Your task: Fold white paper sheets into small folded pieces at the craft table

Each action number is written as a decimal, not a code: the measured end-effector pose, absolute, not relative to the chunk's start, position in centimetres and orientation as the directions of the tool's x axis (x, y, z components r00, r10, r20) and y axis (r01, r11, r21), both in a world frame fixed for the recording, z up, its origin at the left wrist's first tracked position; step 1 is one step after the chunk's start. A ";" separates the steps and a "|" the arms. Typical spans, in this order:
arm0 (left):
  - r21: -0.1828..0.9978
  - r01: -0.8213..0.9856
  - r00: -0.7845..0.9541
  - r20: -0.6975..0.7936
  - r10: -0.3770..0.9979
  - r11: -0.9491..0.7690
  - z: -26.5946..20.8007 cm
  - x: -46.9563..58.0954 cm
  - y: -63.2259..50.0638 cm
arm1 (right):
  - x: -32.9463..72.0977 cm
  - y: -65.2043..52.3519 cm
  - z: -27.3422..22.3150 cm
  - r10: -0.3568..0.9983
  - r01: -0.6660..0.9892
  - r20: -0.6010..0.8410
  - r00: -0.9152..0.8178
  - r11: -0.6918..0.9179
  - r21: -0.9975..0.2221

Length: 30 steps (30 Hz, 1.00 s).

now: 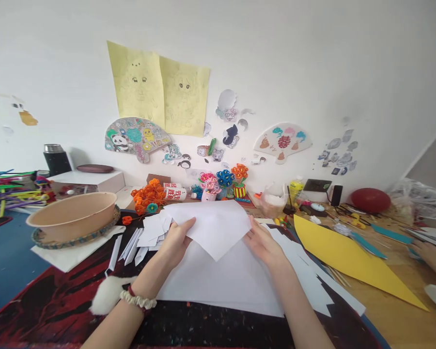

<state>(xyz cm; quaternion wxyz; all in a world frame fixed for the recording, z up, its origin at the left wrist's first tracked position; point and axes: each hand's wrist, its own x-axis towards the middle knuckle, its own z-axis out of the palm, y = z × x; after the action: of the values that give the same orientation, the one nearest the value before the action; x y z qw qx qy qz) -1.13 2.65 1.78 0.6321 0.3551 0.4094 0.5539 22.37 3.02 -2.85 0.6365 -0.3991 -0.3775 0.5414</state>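
Observation:
A sheet of white paper (218,225) is folded over, with a pointed corner hanging toward me. My left hand (178,242) pinches its left edge, thumb on top and fingers mostly hidden beneath. At the right edge, my right hand (263,242) grips the same sheet between thumb and fingers. Below it lies flat white paper (218,286) on the dark red and black mat (189,325). Left of my left hand are cut paper pieces (154,230) and several narrow folded strips (132,245). Beyond my right hand, white sheets with jagged edges (305,276) fan out.
A beige basin (72,215) stands at left. Orange craft flowers (148,196) and small flower pots (240,191) line the wall. Yellow paper (352,261) lies at right, near another person's hand (432,259). A white fluffy thing (109,293) rests beside my left forearm.

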 end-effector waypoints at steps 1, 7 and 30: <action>0.890 -0.426 0.048 -0.158 0.986 0.163 1.6 -1.0 2.7 | 22.1 2.9 -2.7 0.992 -0.422 0.040 0.118 0.087 -0.902; 0.877 -0.422 0.067 -0.222 0.973 0.229 1.4 -0.6 2.4 | 21.5 2.5 -2.0 0.994 -0.481 0.054 0.096 0.094 -0.872; 0.462 0.436 0.596 0.495 0.632 -0.772 1.1 -0.8 1.4 | 22.2 3.6 -3.5 0.967 -0.366 -0.049 0.248 0.047 -0.929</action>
<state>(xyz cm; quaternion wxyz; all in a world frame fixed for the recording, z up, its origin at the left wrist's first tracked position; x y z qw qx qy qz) -0.78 1.39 1.13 0.1480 0.8808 0.3032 0.3322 22.17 3.57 -3.48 0.6444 -0.4570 -0.3290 0.5174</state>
